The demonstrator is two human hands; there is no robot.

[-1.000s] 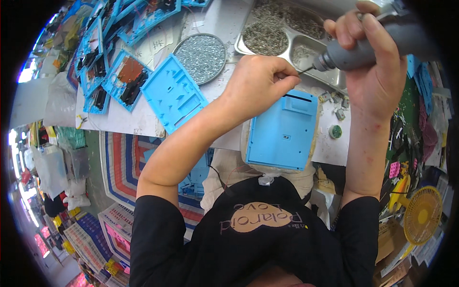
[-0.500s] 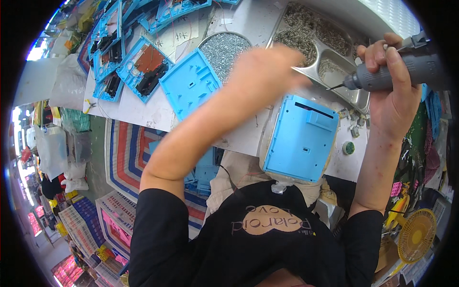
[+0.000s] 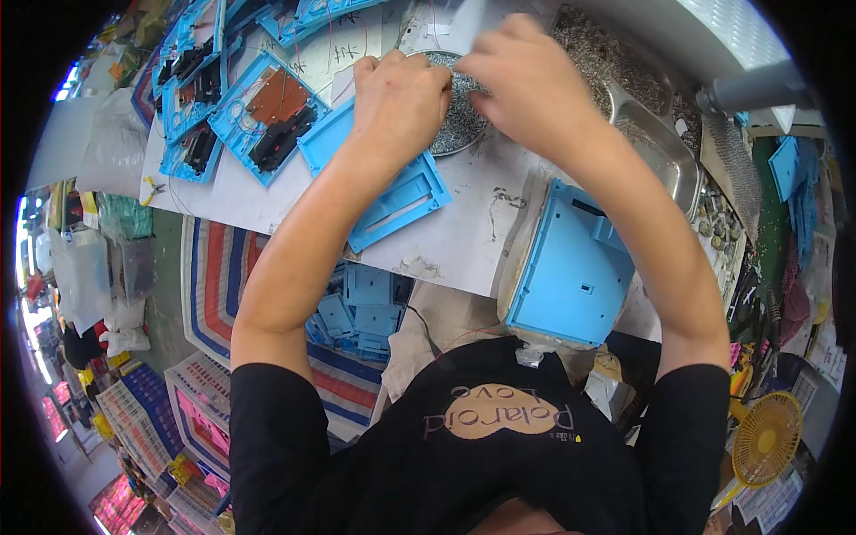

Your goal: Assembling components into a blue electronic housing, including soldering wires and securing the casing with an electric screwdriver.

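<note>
White worktop (image 3: 473, 241) spreads out around a round dish (image 3: 464, 125), with the floor of a cluttered workroom beyond its edges. Nearest the person, on the body side of the dish and to its right, a blue shell (image 3: 571, 276) lies flat on a pale block (image 3: 514, 272); the right forearm (image 3: 655, 218) crosses over it and hides its right edge. Closer to the dish, on its near left, a slotted blue piece (image 3: 419, 189) lies partly under the left forearm (image 3: 308, 236).

Both hands are at the dish. The left hand (image 3: 401, 98) is over its left rim, fingers curled in toward the thumb; the right hand (image 3: 526, 76) is above its right side, fingers bent and blurred. Whether either one pinches anything cannot be told.

Left of the dish, open blue cases (image 3: 267, 107) crowd together with wires, reddish boards and black parts. Well to its right is a grey cylindrical tool (image 3: 758, 87), and much farther off on that side, a yellow fan (image 3: 767, 437).

As for containers, a striped bag (image 3: 214, 267) below the dish's near left holds blue plastic parts (image 3: 366, 299). The dish itself is spread with small silvery pieces (image 3: 459, 134). Just right of it, a steel tray (image 3: 678, 178) has compartments, the farther ones heaped with tiny metal bits (image 3: 615, 53).
</note>
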